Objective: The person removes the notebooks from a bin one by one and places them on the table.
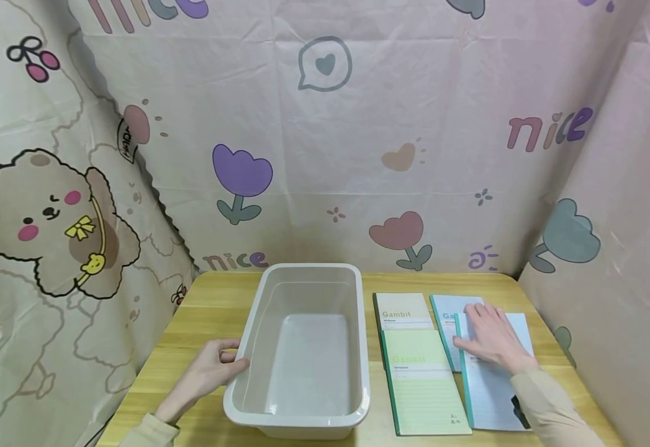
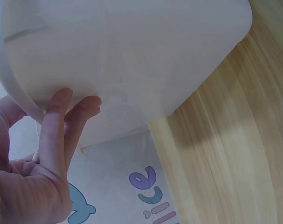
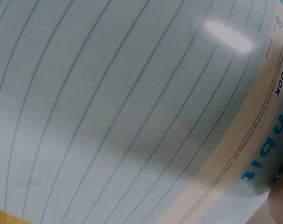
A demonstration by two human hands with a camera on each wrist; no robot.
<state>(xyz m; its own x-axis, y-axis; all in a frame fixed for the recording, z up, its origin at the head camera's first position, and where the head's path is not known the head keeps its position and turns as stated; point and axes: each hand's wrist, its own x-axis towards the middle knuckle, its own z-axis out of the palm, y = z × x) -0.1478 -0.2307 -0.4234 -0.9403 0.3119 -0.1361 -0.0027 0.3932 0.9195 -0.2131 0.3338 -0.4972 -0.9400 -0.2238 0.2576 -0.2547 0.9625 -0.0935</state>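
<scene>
My left hand (image 1: 221,366) grips the left rim of a deep white plastic tub (image 1: 297,421), thumb over the edge and fingers against the outer wall (image 2: 146,70). My right hand (image 1: 495,338) holds a light blue notebook (image 1: 492,397) near its top, thumb at the green spine; its upper end looks raised. The cover's ruled lines fill the right wrist view, with part of a finger (image 3: 281,200) at the edge. Partly under it lies another blue notebook (image 1: 450,304). Left of these, a green notebook (image 1: 428,397) overlaps a cream notebook (image 1: 403,304).
All of this is on a wooden table (image 1: 221,295). Behind it hangs a printed curtain (image 1: 325,136), with further curtain at both sides. Between the tub and the notebooks runs a narrow strip of wood.
</scene>
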